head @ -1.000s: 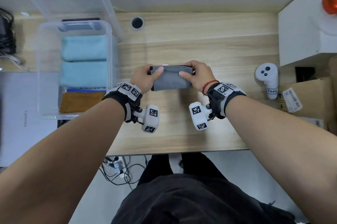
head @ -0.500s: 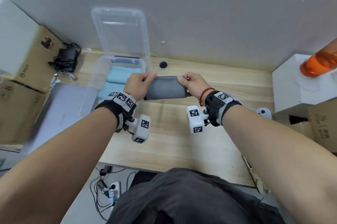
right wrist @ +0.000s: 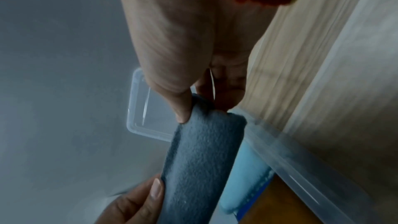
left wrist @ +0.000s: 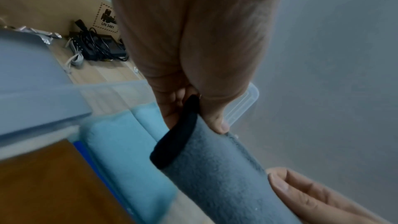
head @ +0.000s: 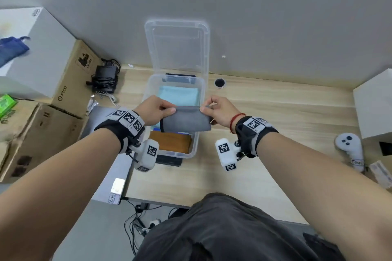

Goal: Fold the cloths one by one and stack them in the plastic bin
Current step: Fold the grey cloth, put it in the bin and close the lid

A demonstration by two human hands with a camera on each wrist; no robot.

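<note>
A folded grey cloth (head: 186, 120) hangs in the air above the clear plastic bin (head: 196, 144), held at both ends. My left hand (head: 158, 110) pinches its left end between thumb and fingers, and my right hand (head: 214, 110) pinches its right end. In the left wrist view the grey cloth (left wrist: 215, 168) shows a dark folded edge under my thumb; in the right wrist view the grey cloth (right wrist: 200, 159) sits above the bin wall (right wrist: 301, 185). Inside the bin lie light blue cloths (head: 179, 96) at the back and a brown cloth (head: 172, 141) at the front.
The bin's clear lid (head: 177, 46) leans open against the wall. Cardboard boxes (head: 70, 73) and a black charger with cables (head: 105, 79) stand to the left, a grey laptop (head: 110, 175) beside the bin. A white controller (head: 350, 150) and white box (head: 375, 103) lie right.
Both hands lifted the folded grey cloth off the table and carried it left, to above the bin. The head view swung left and upward, so the bin is now central.
</note>
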